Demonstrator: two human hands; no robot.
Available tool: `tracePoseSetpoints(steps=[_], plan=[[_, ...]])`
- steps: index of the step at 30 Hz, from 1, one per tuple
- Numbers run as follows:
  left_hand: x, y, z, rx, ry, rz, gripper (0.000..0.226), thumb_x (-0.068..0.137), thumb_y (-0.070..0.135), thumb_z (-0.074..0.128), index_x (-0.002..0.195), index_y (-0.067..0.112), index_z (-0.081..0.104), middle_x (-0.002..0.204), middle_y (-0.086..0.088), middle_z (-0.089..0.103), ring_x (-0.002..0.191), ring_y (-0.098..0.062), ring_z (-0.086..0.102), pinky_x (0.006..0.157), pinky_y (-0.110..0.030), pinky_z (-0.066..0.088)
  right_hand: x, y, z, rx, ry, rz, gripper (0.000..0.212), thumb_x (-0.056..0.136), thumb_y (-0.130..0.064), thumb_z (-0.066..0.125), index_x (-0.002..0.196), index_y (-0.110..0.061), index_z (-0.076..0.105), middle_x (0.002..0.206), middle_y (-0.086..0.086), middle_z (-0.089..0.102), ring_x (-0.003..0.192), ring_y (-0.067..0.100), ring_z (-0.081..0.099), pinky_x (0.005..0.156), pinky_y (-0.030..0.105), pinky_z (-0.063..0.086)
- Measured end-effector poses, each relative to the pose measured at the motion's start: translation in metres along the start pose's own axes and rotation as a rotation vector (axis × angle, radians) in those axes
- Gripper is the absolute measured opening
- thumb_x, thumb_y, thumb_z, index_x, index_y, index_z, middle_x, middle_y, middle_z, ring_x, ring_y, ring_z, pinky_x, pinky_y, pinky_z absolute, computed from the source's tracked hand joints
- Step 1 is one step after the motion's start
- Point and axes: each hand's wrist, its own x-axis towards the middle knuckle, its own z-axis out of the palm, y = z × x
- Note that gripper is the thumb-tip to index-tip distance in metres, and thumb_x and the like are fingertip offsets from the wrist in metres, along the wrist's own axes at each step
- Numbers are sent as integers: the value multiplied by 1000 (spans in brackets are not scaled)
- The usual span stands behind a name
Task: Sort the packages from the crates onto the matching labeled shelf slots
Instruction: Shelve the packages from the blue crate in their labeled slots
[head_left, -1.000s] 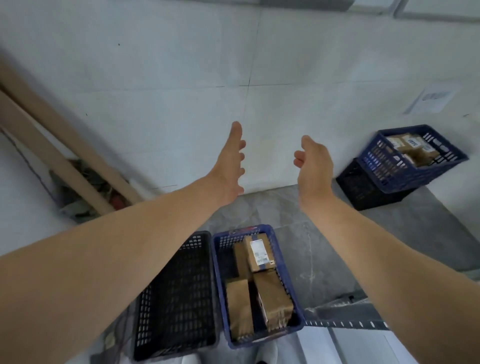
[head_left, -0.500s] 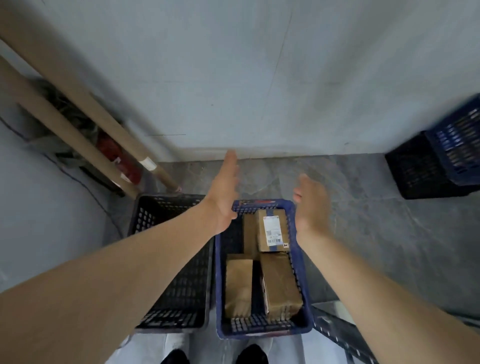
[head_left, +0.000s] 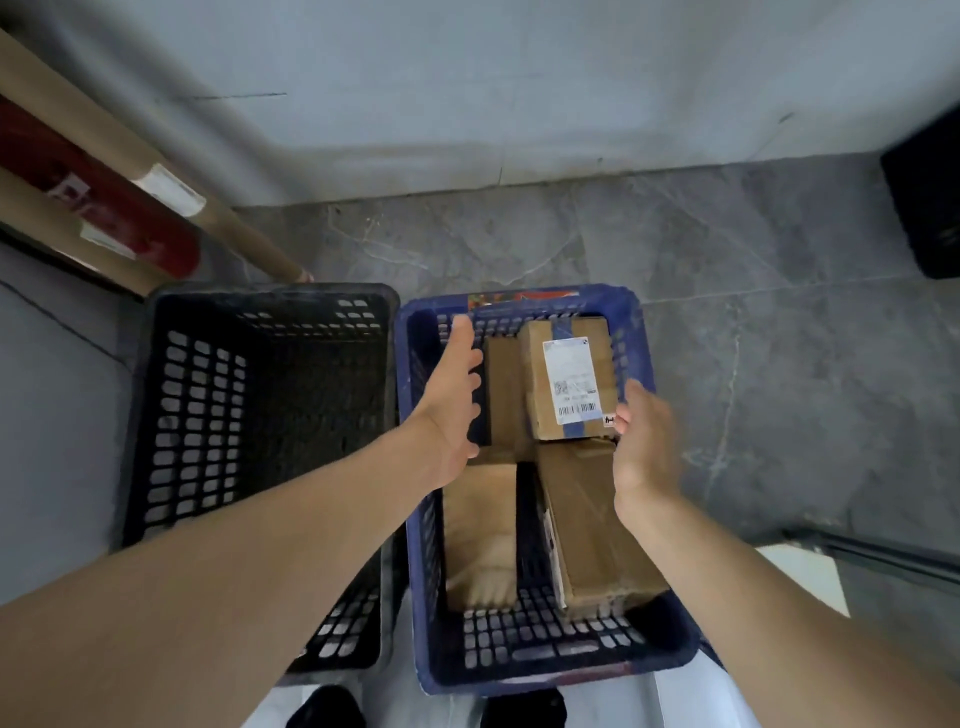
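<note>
A blue crate (head_left: 631, 332) on the floor holds several brown cardboard packages. The top one (head_left: 535, 358), at the far end, bears a white barcode label. Another package (head_left: 592, 525) lies at the near right and a flat one (head_left: 480, 525) at the near left. My left hand (head_left: 452, 400) reaches into the crate with straight fingers, just left of the labelled package and apart from it. My right hand (head_left: 641, 436) is at that package's near right corner, fingertips at its edge, fingers relaxed.
An empty black crate (head_left: 156, 395) stands directly left of the blue one. Cardboard tubes (head_left: 234, 228) and a red roll (head_left: 104, 208) lean in the left corner. A dark crate (head_left: 930, 197) sits at the right edge. A white wall faces me.
My view tilted down from the wall to the crates. Both hands dropped from in front of the wall into the blue crate, either side of the labelled package.
</note>
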Motion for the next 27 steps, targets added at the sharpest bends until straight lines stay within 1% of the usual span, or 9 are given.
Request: tracePoseSetpoints(steps=[5,8,10,13,15,17,20,24,27], plan=[[56,-33,5,20,-8,-39,87,87,84,28,157,34,31,166,2,23,152,-31,21,119,-66,12,38,39,7,-28,39,15,26,105,-45,49,91,-28,62,110,-1,72,99,16,63,79,31,43],[82,-49,9,19,-10,-59,87,87,84,28,157,33,31,167,2,22,153,-32,19,120,-66,11,55,55,10,-32,66,19,25,106,-44,49,89,-29,61,100,-8,68,87,8,59,72,25,41],[97,-57,12,15,-12,-65,87,87,84,28,157,33,32,167,1,22,153,-32,19,119,-66,12,67,65,10,-34,73,21,24,106,-42,49,92,-27,60,95,-12,63,82,4,54,71,25,39],[117,-64,15,11,-10,-69,88,86,85,28,156,32,33,166,1,25,152,-33,22,119,-66,13,81,78,14,-39,64,36,23,107,-38,49,111,-21,64,106,-6,66,87,6,56,75,27,39],[127,-64,19,1,-10,-68,89,86,85,28,156,32,33,166,1,25,152,-33,22,119,-66,12,89,84,18,-39,64,51,30,106,-38,48,120,-17,65,116,-3,68,98,13,59,78,27,41],[135,-63,23,-4,-6,-67,86,88,83,28,156,32,32,167,0,23,152,-33,20,119,-66,12,93,89,23,-49,68,62,35,106,-40,48,126,-17,64,121,-2,69,108,19,60,86,31,39],[142,-62,26,2,-13,-66,85,88,83,27,156,32,32,167,0,22,153,-33,19,119,-66,11,97,94,28,-48,77,71,37,104,-44,49,127,-18,63,121,-3,68,106,17,59,86,33,38],[149,-59,24,19,-4,-66,86,88,83,28,156,30,33,167,0,22,153,-33,19,119,-67,11,101,97,33,-62,53,100,53,96,-58,50,134,-22,60,129,-1,66,116,21,60,92,38,43],[152,-58,25,35,-5,-69,86,89,83,28,156,30,32,167,-1,22,153,-34,18,119,-68,11,108,98,34,-74,25,132,44,101,-51,52,128,-18,59,121,1,68,114,25,63,94,41,46]])
